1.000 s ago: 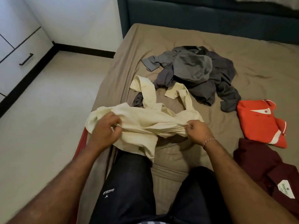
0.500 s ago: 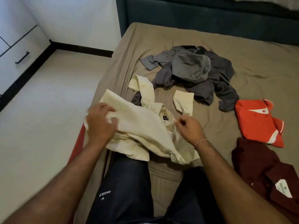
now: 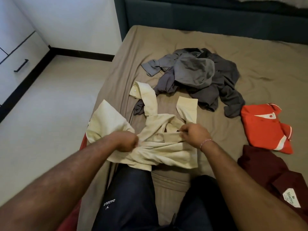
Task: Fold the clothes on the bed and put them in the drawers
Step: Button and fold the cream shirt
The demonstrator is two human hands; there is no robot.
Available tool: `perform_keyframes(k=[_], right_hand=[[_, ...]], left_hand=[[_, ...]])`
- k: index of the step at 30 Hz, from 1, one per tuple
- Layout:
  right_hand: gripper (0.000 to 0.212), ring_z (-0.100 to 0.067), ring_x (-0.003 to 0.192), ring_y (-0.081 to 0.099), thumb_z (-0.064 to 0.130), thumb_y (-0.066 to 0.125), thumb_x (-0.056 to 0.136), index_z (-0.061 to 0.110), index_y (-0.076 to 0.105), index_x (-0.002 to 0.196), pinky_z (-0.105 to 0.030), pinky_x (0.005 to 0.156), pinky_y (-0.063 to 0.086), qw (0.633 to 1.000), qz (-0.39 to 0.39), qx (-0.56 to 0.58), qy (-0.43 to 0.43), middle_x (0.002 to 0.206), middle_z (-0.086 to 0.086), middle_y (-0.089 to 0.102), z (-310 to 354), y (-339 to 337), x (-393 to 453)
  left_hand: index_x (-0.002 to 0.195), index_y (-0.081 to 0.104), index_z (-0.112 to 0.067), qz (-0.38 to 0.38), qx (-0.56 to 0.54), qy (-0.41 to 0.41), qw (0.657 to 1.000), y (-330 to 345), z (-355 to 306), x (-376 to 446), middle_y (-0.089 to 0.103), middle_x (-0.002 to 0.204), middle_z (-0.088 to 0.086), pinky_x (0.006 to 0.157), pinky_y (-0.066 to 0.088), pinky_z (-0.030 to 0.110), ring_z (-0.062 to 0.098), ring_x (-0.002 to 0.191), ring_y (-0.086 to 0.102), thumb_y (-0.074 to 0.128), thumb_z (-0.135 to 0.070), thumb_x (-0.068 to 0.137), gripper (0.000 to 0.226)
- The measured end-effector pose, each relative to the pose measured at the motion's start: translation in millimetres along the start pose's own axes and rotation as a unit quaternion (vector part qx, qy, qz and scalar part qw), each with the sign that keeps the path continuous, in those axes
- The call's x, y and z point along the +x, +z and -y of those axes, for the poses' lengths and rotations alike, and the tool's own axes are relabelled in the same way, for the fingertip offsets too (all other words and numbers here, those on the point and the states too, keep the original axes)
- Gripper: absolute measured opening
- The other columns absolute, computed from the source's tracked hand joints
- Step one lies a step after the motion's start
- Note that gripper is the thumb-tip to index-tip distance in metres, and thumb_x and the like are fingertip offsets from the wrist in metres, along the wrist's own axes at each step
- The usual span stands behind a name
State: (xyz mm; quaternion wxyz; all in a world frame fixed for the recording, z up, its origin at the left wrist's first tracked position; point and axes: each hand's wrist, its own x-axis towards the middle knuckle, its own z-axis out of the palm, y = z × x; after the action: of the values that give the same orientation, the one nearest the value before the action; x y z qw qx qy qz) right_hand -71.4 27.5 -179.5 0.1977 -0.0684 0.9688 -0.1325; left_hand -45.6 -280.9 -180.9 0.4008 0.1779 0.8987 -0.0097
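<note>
A cream long-sleeved shirt lies crumpled on the bed's near left part, over my knee. Its two sleeves stretch away from me toward the grey pile. My left hand grips a bunch of the shirt's fabric at its left side. My right hand pinches the fabric near the collar. A heap of grey clothes sits unfolded in the middle of the bed. A folded orange shirt and a folded maroon shirt lie at the right.
The bed has a tan sheet and a dark teal headboard. White drawers with a black handle stand at the far left across a pale floor. My legs in dark trousers rest on the bed's near edge.
Both hands moved closer together on the cream shirt and took new holds. One side panel now lies spread out to the left, and the shirt's body is bunched between my hands.
</note>
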Motion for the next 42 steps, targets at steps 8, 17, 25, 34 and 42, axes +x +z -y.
perform_keyframes(k=[8,17,25,34,42], right_hand=[[0.015,-0.015,0.074,0.064,0.02,0.07,0.094,0.019,0.074,0.08,-0.034,0.07,0.051,0.965,-0.096,0.224,-0.092,0.079,-0.001,0.072,24,-68,-37],[0.036,-0.002,0.094,0.067,0.02,0.085,0.084,0.028,0.069,0.115,-0.016,0.078,0.052,0.903,-0.111,0.36,-0.206,0.104,0.015,0.073,51,-114,-85],[0.021,-0.009,0.056,0.056,0.032,0.079,0.09,0.015,0.073,0.079,-0.031,0.053,0.048,0.899,-0.214,0.352,-0.149,0.063,0.004,0.065,66,-153,-101],[0.023,-0.04,0.102,0.072,0.031,0.07,0.098,0.011,0.075,0.107,-0.062,0.088,0.059,0.795,-0.187,0.553,-0.166,0.105,-0.019,0.076,114,-201,-117],[0.021,-0.021,0.085,0.073,0.03,0.081,0.089,0.018,0.077,0.105,-0.034,0.064,0.061,0.811,-0.173,0.526,-0.188,0.098,-0.007,0.078,96,-224,-133]], left_hand=[[0.142,0.05,-0.032,-0.373,-0.315,0.071,0.87,-36,-30,-41,0.061,0.118,-0.01,0.083,0.049,0.024,0.006,0.103,0.06,0.074,-0.053,0.084,0.066],[0.108,0.074,-0.016,-0.448,-0.527,0.168,0.702,-97,-105,-69,0.074,0.102,0.008,0.088,0.056,0.048,0.028,0.099,0.069,0.053,-0.008,0.099,0.024],[0.097,0.07,-0.026,-0.49,-0.485,0.061,0.722,-155,-76,-117,0.073,0.094,-0.001,0.088,0.059,0.043,0.023,0.095,0.07,0.064,-0.027,0.1,0.007],[0.135,0.049,-0.038,-0.422,-0.441,0.177,0.772,-122,-127,-112,0.061,0.122,-0.017,0.086,0.059,0.029,0.005,0.108,0.063,0.083,-0.051,0.079,0.067],[0.139,0.057,-0.034,-0.595,-0.364,0.013,0.717,-133,-78,-96,0.051,0.128,0.0,0.087,0.044,0.018,0.019,0.107,0.058,0.061,0.003,0.085,0.066]])
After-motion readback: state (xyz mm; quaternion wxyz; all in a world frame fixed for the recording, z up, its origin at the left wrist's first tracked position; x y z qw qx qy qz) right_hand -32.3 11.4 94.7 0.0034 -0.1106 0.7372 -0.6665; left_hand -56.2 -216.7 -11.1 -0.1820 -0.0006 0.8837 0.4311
